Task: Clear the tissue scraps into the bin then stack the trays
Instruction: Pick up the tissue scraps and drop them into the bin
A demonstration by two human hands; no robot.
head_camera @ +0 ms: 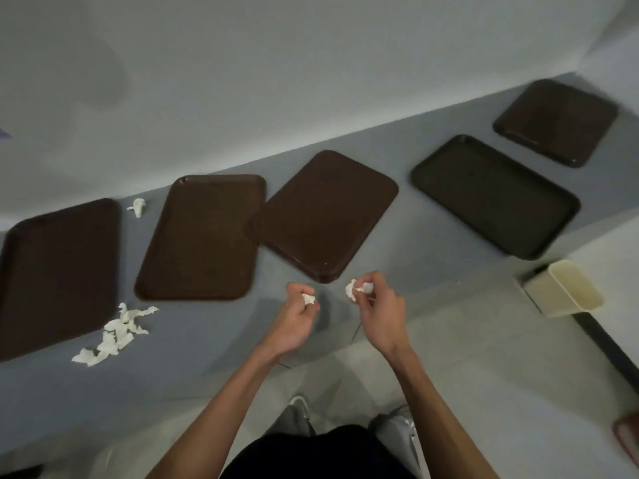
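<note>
Forearms (224, 402) outstretched; left hand (297, 316), right hand (380, 314) seemingly pinch scraps (351, 290).

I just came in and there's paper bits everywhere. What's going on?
A person is clearing up tissue. The left hand pinches a scrap, and the right hand pinches another. More scraps lie on the counter by the trays. The bin stands off to the right. The five trays are not stacked yet.

I'm seeing a plain pale wall (311, 63), a grey-blue surface (207, 340) below it, pale floor (484, 340), dim light.
</note>
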